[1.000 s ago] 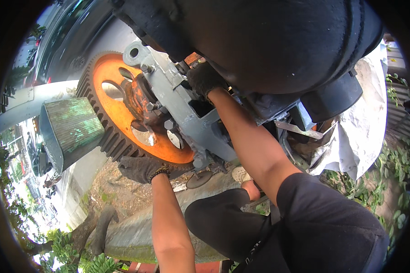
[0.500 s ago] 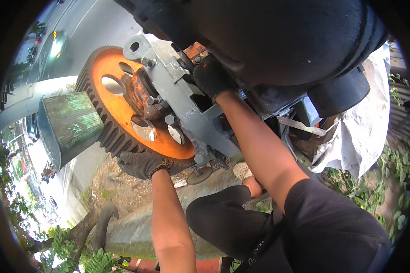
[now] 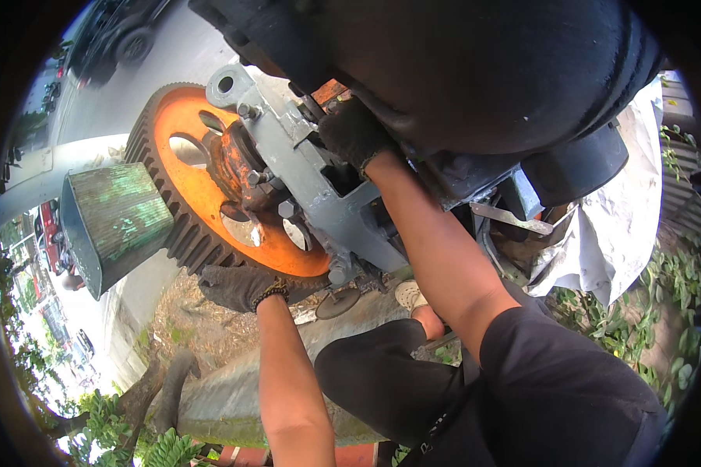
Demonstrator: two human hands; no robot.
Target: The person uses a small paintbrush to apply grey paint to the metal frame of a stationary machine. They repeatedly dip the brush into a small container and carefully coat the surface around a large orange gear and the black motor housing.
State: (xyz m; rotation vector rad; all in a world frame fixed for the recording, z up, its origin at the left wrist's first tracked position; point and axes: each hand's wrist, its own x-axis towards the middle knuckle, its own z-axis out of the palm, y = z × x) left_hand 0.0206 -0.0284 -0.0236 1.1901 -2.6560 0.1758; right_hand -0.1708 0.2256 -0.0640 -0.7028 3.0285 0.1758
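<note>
Left hand (image 3: 237, 286), gloved, fingers curled onto the lower toothed rim of the orange gear wheel (image 3: 181, 187), centre-left; right hand (image 3: 356, 134), gloved, fingers gripping the grey bracket (image 3: 311, 175), upper centre

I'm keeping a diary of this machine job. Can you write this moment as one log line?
left hand: gloved, gripping toothed rim of orange gear wheel | right hand: gloved, reaching into grey machine frame | green hopper: beside gear
</note>
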